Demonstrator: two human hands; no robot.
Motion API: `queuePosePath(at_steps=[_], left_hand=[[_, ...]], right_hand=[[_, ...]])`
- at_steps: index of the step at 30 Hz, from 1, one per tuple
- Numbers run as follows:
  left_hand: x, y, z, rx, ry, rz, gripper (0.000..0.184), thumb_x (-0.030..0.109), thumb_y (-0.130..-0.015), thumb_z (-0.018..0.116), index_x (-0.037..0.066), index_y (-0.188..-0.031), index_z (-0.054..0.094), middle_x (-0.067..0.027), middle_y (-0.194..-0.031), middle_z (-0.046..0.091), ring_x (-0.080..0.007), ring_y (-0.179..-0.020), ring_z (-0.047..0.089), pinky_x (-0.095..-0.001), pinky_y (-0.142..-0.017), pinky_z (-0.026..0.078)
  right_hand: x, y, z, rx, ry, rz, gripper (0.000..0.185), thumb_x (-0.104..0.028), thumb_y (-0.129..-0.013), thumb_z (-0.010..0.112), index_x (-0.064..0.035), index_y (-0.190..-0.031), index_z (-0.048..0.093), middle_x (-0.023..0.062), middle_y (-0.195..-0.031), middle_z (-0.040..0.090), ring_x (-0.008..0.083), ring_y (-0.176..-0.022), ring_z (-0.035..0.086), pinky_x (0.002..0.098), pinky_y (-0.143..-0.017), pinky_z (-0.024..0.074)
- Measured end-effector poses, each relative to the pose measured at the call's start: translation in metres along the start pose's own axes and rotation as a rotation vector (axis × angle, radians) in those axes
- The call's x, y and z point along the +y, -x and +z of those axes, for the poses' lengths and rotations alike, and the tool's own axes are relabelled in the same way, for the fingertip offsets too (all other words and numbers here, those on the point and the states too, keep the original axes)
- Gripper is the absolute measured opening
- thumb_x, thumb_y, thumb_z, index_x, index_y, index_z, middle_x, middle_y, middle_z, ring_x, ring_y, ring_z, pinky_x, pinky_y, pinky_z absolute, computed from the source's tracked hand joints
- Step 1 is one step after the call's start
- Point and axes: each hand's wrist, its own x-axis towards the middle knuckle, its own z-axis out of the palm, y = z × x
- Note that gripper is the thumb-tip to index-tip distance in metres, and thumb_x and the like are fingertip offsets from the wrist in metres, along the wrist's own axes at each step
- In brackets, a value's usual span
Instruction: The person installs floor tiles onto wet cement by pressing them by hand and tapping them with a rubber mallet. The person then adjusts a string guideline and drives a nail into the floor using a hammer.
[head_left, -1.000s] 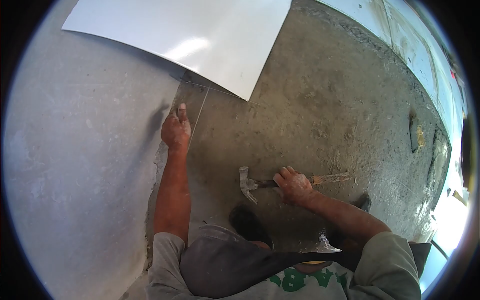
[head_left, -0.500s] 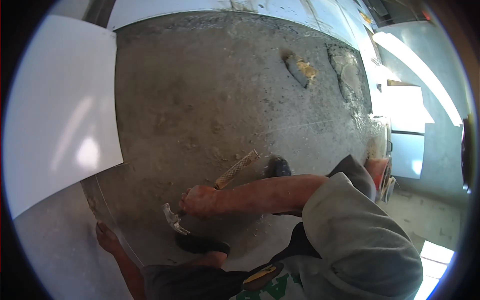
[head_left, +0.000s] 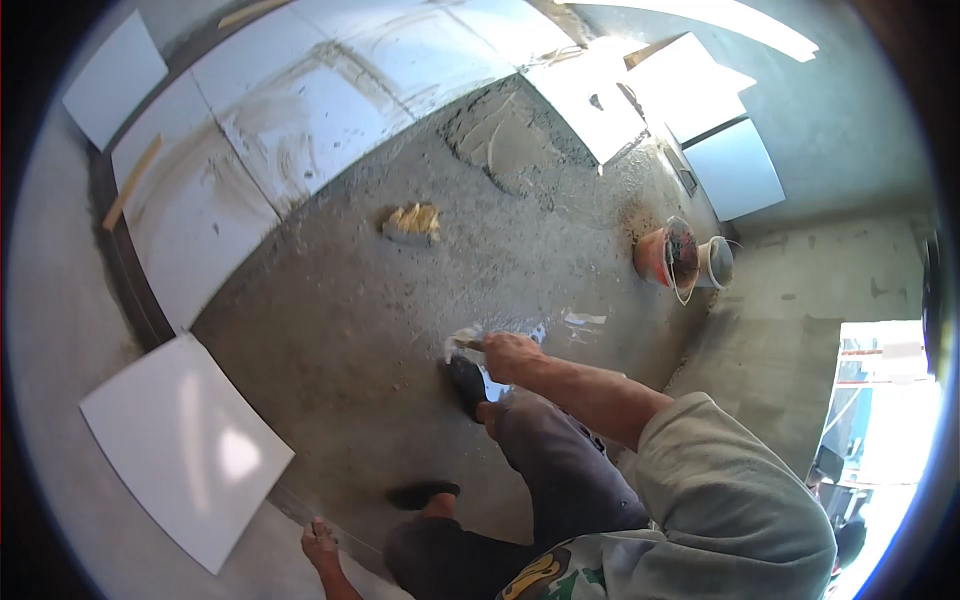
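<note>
My right hand (head_left: pixel 512 358) is closed round a hammer (head_left: pixel 466 343) in front of my body, low over the concrete floor (head_left: pixel 340 320). The pale hammer head shows just left of the fist, above my dark shoe (head_left: pixel 466 385); most of the handle is hidden or blurred. At the lower left, my left hand (head_left: pixel 320 545) is by the grey wall with its fingers partly spread, holding nothing that I can see. Up and left of it, a large white tile (head_left: pixel 190 450) stands at the wall.
White tiles (head_left: pixel 300 130) smeared with mortar cover the far floor. A wet mortar patch (head_left: pixel 515 140) lies beside them, and a yellowish lump (head_left: pixel 412 222) sits nearer. An orange bucket (head_left: pixel 655 258) and a pale bucket (head_left: pixel 718 262) stand on the right. More tiles (head_left: pixel 735 170) lean behind.
My view has turned right, bringing the laid tiles and buckets into sight. My right hand has swung the hammer forward and right, near my foot. The left hand remains by the wall.
</note>
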Motion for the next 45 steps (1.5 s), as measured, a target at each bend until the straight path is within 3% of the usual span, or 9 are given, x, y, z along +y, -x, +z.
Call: queuePosePath(at_steps=[4,5,7,12,16,22,27,34,45], left_hand=[[0.13,0.03,-0.051,-0.079,-0.032,0.207,0.042,0.035,-0.093,0.051,-0.005,-0.087,0.062,-0.0112,-0.067,0.06,-0.0186,-0.055,0.059,-0.0327,-0.05,0.05],[0.149,0.031,-0.057,-0.086,0.024,0.247,0.042,0.035,-0.093,0.052,-0.005,-0.09,0.062,-0.0111,-0.067,0.06,-0.0179,-0.055,0.058,-0.032,-0.049,0.049],[0.217,0.061,-0.065,-0.142,0.091,0.217,0.036,0.033,-0.093,0.053,-0.001,-0.101,0.062,-0.0079,-0.069,0.061,-0.0144,-0.048,0.054,-0.0265,-0.043,0.041],[0.274,0.075,-0.052,-0.34,0.058,0.246,0.038,0.033,-0.093,0.053,-0.002,-0.106,0.061,-0.0116,-0.076,0.064,-0.0163,-0.051,0.058,-0.0273,-0.045,0.043],[0.281,0.057,-0.065,-0.5,-0.102,0.253,0.044,0.036,-0.092,0.056,-0.006,-0.104,0.061,-0.0126,-0.076,0.065,-0.0188,-0.06,0.064,-0.0302,-0.049,0.047],[0.324,0.005,-0.126,-0.388,-0.4,0.267,0.04,0.034,-0.095,0.052,-0.003,-0.109,0.057,-0.0163,-0.088,0.067,-0.0213,-0.061,0.065,-0.0294,-0.047,0.047],[0.394,-0.019,-0.153,-0.356,-0.155,0.319,0.034,0.032,-0.096,0.051,-0.001,-0.1,0.059,-0.0063,-0.072,0.061,-0.0135,-0.052,0.056,-0.0268,-0.041,0.038],[0.474,0.006,-0.062,-0.478,-0.147,0.317,0.027,0.031,-0.096,0.052,0.006,-0.085,0.054,-0.0002,-0.064,0.053,-0.01,-0.047,0.05,-0.0259,-0.039,0.035],[0.575,0.104,0.141,-0.73,-0.234,0.351,0.029,0.031,-0.095,0.054,0.003,-0.098,0.058,-0.0024,-0.071,0.059,-0.012,-0.057,0.057,-0.0258,-0.049,0.043]], right_hand=[[0.092,0.104,-0.056,0.091,-0.273,0.267,0.028,-0.012,-0.08,0.055,0.0018,-0.101,0.064,0.0195,-0.097,0.068,0.0313,-0.095,0.067,0.0403,-0.082,0.0533],[0.117,0.12,-0.054,0.099,-0.318,0.314,0.039,-0.027,-0.083,0.056,0.0014,-0.111,0.057,0.0239,-0.1,0.065,0.0359,-0.098,0.064,0.0453,-0.086,0.05],[0.156,0.151,-0.054,0.024,-0.329,0.43,0.038,-0.025,-0.083,0.053,-0.0006,-0.112,0.06,0.0223,-0.105,0.065,0.0338,-0.102,0.063,0.0432,-0.087,0.0505],[0.199,0.234,-0.046,-0.078,-0.342,0.63,0.037,-0.023,-0.082,0.052,-0.0083,-0.113,0.064,0.0113,-0.112,0.066,0.026,-0.105,0.063,0.0367,-0.088,0.0511],[0.195,0.291,-0.019,-0.118,-0.398,0.66,0.035,-0.028,-0.08,0.055,-0.0107,-0.109,0.067,0.0089,-0.11,0.067,0.0229,-0.104,0.064,0.0357,-0.087,0.0509],[0.143,0.352,0.068,0.075,-0.688,0.627,0.042,-0.043,-0.077,0.061,-0.0069,-0.096,0.071,0.0138,-0.094,0.07,0.0275,-0.091,0.067,0.0385,-0.079,0.0522],[0.097,0.361,0.112,-0.031,-0.893,0.695,0.044,-0.047,-0.078,0.062,-0.0095,-0.1,0.071,0.0122,-0.098,0.069,0.0262,-0.095,0.066,0.038,-0.082,0.0516],[0.123,0.33,0.165,-0.15,-1.02,0.659,0.044,-0.046,-0.076,0.069,-0.0125,-0.105,0.071,0.0055,-0.108,0.069,0.0185,-0.098,0.066,0.0329,-0.087,0.0503],[0.304,0.321,0.056,-0.096,-1.123,0.779,0.048,-0.046,-0.074,0.069,-0.0123,-0.108,0.069,0.0078,-0.111,0.068,0.0225,-0.102,0.065,0.0347,-0.09,0.0494]])
